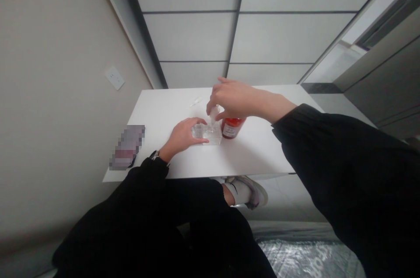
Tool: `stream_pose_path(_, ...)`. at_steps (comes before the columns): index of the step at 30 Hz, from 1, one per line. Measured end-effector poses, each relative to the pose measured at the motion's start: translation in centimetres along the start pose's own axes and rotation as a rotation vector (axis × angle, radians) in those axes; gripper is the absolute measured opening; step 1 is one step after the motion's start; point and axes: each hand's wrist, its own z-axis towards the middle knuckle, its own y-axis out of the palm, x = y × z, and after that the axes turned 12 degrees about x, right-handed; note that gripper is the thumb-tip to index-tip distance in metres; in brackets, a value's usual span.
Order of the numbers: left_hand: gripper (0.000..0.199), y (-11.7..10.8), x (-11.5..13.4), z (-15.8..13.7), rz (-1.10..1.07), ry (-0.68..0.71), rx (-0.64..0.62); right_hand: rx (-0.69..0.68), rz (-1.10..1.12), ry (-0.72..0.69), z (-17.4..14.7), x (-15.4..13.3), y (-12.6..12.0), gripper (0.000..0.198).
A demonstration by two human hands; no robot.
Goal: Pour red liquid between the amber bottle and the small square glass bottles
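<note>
One desk [197, 162] carries one clear container [215, 138] and one red jar [232, 129], plus one pale sliver [196, 102] near its back edge and one pixelated object [128, 146] near its front left corner; one translucent piece [214, 113], one wall socket [114, 78] and one shoe [258, 193] also show.

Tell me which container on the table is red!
The red jar with the pale label, standing just right of the clear box in the left hand. That box is see-through, not red.
</note>
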Motion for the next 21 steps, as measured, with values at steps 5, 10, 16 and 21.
stream_pose_path(5, 0.052, 0.05, -0.01, -0.05, 0.004, -0.003, 0.004, 0.022, 0.006, -0.020, -0.04, 0.04, 0.01, 0.028)
stream_pose_path(10, 0.052, 0.10, -0.05, -0.02, 0.006, -0.010, 0.001, -0.001, 0.015, 0.004, -0.02, -0.14, -0.26, 0.028)
stream_pose_path(16, 0.051, 0.12, -0.11, -0.07, 0.010, 0.004, 0.004, 0.015, -0.006, 0.026, -0.11, -0.04, -0.46, 0.027)
stream_pose_path(21, 0.051, 0.25, -0.32, -0.12, 0.008, 0.022, 0.013, 0.025, 0.013, 0.033, -0.15, 0.08, -0.95, 0.028)
